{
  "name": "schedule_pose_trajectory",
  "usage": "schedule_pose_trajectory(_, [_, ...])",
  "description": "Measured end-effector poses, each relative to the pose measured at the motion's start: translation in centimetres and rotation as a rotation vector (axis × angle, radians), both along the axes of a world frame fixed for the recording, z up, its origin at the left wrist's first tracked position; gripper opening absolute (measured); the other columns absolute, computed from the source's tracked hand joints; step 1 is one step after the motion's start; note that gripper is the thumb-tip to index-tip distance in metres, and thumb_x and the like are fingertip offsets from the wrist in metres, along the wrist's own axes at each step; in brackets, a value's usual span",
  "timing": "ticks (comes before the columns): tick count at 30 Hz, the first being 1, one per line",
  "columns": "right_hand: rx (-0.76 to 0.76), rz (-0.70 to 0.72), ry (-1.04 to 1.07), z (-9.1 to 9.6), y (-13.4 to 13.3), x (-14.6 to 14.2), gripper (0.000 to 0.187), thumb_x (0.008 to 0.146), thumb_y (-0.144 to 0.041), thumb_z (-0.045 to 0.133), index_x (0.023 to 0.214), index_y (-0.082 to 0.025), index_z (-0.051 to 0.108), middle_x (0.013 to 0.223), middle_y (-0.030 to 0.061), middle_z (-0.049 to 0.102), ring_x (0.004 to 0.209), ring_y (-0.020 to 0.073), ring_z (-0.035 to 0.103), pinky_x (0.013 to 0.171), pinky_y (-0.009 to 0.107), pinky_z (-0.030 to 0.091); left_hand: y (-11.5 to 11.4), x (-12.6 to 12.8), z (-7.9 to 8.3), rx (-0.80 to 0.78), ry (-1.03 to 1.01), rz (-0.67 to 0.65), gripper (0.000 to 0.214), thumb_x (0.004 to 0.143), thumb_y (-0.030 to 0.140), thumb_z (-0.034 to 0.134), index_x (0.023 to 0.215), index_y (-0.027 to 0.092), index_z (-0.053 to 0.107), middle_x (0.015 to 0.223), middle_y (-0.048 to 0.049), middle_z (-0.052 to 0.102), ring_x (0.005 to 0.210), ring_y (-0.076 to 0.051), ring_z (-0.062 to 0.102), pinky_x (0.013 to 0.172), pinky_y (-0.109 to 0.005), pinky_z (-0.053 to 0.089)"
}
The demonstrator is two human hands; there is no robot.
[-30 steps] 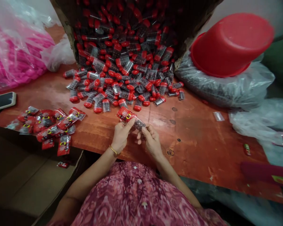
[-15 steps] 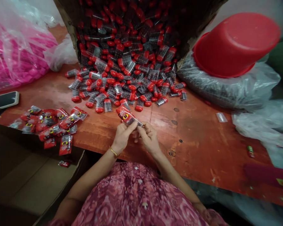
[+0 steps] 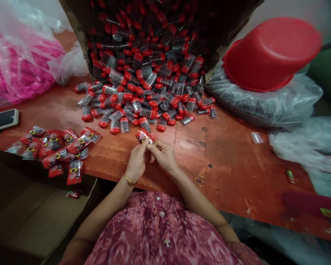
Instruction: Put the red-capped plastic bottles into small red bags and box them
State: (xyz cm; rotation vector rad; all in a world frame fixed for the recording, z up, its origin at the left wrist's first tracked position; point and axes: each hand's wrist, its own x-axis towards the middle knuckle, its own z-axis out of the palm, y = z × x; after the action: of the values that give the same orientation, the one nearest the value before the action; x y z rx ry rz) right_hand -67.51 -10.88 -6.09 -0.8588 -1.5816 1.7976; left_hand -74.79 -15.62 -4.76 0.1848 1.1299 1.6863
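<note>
Between my two hands is a small red printed plastic packet [image 3: 143,136], its far end showing past the fingertips. My left hand [image 3: 137,158] pinches its near end from the left, thumb and fingers closed. From the right, my right hand [image 3: 162,154] also closes on that near edge, its thumb meeting the left one. My fingers hide the lower part of the packet. Just beyond lie many small clear containers with red caps [image 3: 144,124], dark pieces inside, spilling from a large carton [image 3: 226,33]. Similar red packets [image 3: 53,141] lie piled at the left by the table edge.
A red bucket [image 3: 273,55] rests upside down on a filled clear bag [image 3: 267,106] at the right. A bag of pink pieces [image 3: 19,66] and a phone [image 3: 2,120] are at the left. Below the table's left edge stands an open cardboard box [image 3: 44,213].
My hands have shifted slightly left and turned with the packet, closing together over its near end so that less of it shows. The whole view has shifted a little.
</note>
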Motion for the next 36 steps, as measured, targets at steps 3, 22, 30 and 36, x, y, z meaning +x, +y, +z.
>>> schedule_pose_trajectory(3, [0.215,-0.008,-0.12,0.5,1.6,-0.6,0.041,0.075,-0.057,0.059,0.059,-0.02,0.051,0.049,-0.0036,0.053,0.044,0.0104,0.049,0.046,0.022,0.039,-1.0,-2.8,0.1,-0.074,-0.063,0.127,0.032,0.066,0.045,0.072,0.069,0.015,0.061,0.064,-0.0006,0.066,0.06,-0.012,0.063,0.059,-0.022,0.05])
schedule_pose_trajectory(22, [0.974,-0.095,-0.623,-4.1,9.0,8.8,0.014,0.082,-0.023,0.043,0.081,-0.018,0.056,0.102,0.0107,0.062,0.09,0.022,0.056,0.085,0.038,0.041,-0.7,-2.6,-3.0,-0.282,1.474,-0.241,0.033,0.074,0.035,0.065,0.106,0.027,0.068,0.133,-0.0073,0.054,0.133,-0.033,0.034,0.109,-0.054,0.021])
schedule_pose_trajectory(30, [0.937,-0.4,-0.963,-4.9,7.5,7.5,0.037,0.08,-0.031,0.049,0.11,-0.009,0.052,0.117,0.0233,0.05,0.104,0.0332,0.047,0.087,0.049,0.039,2.0,-0.5,-3.3,-0.451,1.573,-0.231,0.032,0.081,0.035,0.056,0.109,0.025,0.067,0.129,-0.0107,0.057,0.125,-0.031,0.045,0.103,-0.05,0.03])
schedule_pose_trajectory(36, [0.932,-0.309,-1.008,-5.2,7.4,8.5,0.042,0.078,-0.009,0.035,0.117,-0.008,0.051,0.123,0.0227,0.05,0.104,0.0299,0.052,0.087,0.045,0.041,1.9,-1.1,-3.1,-0.437,1.579,-0.28,0.027,0.082,0.033,0.054,0.102,0.026,0.071,0.131,-0.0109,0.055,0.125,-0.032,0.045,0.101,-0.052,0.032])
